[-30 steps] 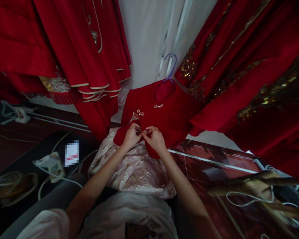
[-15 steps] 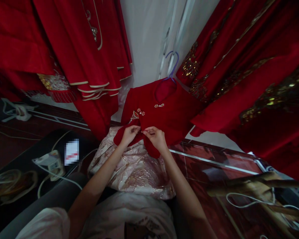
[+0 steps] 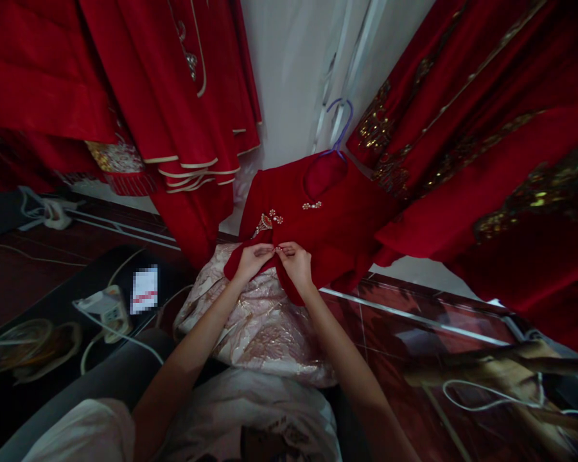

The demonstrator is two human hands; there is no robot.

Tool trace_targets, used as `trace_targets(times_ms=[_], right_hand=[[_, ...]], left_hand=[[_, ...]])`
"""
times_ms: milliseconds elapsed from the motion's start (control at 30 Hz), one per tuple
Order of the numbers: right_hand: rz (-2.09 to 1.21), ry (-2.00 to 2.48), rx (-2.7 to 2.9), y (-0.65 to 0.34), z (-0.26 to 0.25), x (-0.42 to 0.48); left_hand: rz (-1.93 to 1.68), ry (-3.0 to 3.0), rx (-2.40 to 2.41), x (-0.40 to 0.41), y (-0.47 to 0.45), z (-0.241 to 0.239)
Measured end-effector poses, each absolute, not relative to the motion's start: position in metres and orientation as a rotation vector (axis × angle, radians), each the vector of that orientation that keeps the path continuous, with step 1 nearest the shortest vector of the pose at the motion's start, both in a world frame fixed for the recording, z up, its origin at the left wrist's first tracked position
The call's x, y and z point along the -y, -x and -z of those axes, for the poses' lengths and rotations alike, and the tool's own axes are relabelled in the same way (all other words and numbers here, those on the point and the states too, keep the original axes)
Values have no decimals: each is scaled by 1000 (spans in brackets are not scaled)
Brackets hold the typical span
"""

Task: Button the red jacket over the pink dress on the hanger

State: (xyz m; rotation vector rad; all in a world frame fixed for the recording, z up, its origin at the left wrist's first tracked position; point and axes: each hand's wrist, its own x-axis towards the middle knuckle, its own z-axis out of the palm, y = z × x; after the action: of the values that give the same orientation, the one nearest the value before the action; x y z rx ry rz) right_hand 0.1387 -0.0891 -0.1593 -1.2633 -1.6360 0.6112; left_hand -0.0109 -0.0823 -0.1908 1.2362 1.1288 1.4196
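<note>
A red jacket (image 3: 289, 218) hangs from a purple hanger (image 3: 341, 125), its lower part draped over my lap. Beaded flower-shaped clasps (image 3: 312, 206) and a jewelled ornament (image 3: 264, 222) decorate its front. At the lower front opening, my left hand (image 3: 254, 262) pinches one edge of the jacket. My right hand (image 3: 296, 263) faces it, closed on a small beaded clasp (image 3: 278, 249) on the other edge. The fingertips of both hands nearly meet there, so the clasp is mostly hidden. Under the jacket lies a shiny pale pink cloth (image 3: 255, 327) across my lap.
Red garments with pale trim (image 3: 173, 115) hang at left, and gold-sequinned red garments (image 3: 462, 160) hang at right. On a dark surface at left are a power strip (image 3: 113, 314) with cables and a clear container (image 3: 17, 346). A metal rack bar (image 3: 414, 316) runs low at right.
My fingertips have come closer together at the clasp, and my right hand has moved slightly left and up. The whole view has shifted a little; the jacket still hangs in place.
</note>
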Motion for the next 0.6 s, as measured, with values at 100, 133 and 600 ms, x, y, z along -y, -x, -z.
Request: trace_targets(times_ms=[100,133,600], right_hand=[[-603,1245,1597,-137,164,92],[-597,1243,1586,-137,165,94],[-574,1264,1602,-143,164,109]], left_hand=[[-1429,-1257,-1167,83,11,193],[-1425,-1265,-1181,84,11,193],[-1348,-1592,-1148,91,9,197]])
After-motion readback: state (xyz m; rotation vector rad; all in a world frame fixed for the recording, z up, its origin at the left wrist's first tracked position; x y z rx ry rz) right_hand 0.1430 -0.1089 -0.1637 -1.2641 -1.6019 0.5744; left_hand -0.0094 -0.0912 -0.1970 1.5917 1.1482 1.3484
